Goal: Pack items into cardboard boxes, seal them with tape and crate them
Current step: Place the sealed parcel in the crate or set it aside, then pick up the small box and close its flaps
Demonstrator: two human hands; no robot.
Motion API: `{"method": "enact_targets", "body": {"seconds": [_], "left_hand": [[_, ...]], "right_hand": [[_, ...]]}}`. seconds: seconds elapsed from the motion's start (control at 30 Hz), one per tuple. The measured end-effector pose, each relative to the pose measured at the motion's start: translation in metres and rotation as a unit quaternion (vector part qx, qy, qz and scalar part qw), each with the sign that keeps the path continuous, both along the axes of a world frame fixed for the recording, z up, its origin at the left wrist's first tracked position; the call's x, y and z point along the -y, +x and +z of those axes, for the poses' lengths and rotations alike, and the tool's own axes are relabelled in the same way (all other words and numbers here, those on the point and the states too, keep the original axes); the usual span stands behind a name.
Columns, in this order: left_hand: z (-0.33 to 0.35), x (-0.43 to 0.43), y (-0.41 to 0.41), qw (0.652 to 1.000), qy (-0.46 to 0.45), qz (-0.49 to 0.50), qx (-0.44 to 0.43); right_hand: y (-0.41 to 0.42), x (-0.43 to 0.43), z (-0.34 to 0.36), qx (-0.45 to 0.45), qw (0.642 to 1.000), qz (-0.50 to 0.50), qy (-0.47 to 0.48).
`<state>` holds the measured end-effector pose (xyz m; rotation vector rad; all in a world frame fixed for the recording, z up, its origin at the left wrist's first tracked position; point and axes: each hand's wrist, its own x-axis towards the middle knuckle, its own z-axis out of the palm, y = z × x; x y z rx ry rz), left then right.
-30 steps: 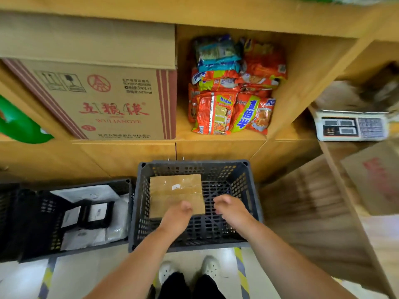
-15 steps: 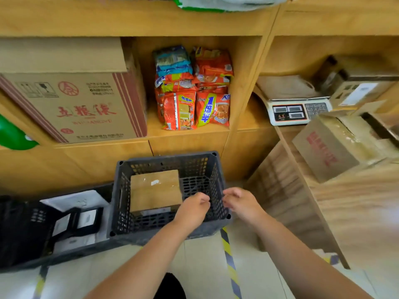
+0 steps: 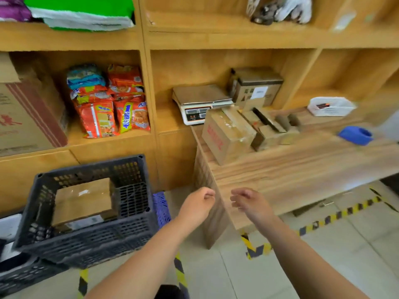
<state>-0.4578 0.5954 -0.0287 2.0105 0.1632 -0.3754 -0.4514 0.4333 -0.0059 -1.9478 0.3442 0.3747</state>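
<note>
– Wooden counter (image 3: 302, 169) ahead and to the right of the hands: what waits on it?
– A cluster of cardboard boxes (image 3: 226, 134) at its far left end, well beyond the fingertips. The nearest one looks closed. The smaller ones behind it are too blurred to judge. My guess is that those are the ones left to pack or tape.
– And the dark crate (image 3: 86, 240)?
– Low down, to the left of the left hand (image 3: 197, 205). One box (image 3: 83, 199) lies flat inside with glossy tape across its top, so one round looks packed, sealed and crated. There is room beside it for more.
– Tape?
– A blue dispenser (image 3: 356, 135), I think, far off on the counter, well apart from the right hand (image 3: 248, 202).
– The hands themselves?
– Both are empty, fingers loosely curled, side by side near the counter's front corner and touching nothing.
</note>
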Motion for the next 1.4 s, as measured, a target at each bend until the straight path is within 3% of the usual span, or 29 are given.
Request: {"method": "enact_targets", "body": {"seconds": [0.17,0.5,0.7,0.93,1.17,1.4], "left_hand": [[0.005,0.064,0.013,1.0,-0.01,-0.013,0.009],[0.004,0.194,0.084,0.998,-0.049,-0.038,0.016],[0.002,0.282,0.152,0.997,-0.076,-0.01,0.025],[0.002,0.361,0.231,0.999,-0.047,0.016,0.017],[-0.004,0.393,0.28,0.999,-0.003,0.039,0.012],[-0.011,0.41,0.334,0.993,0.045,0.099,0.05]], "right_hand": [[-0.007,0.076,0.007,0.005,0.998,-0.048,0.049],[0.029,0.216,0.009,0.017,0.992,-0.119,0.042],[0.092,0.31,0.017,0.01,0.994,-0.106,0.015],[0.165,0.398,0.028,0.011,0.993,-0.121,-0.004],[0.221,0.443,0.008,-0.026,0.994,-0.104,0.018],[0.297,0.46,-0.018,-0.027,0.999,-0.013,0.04]]}}
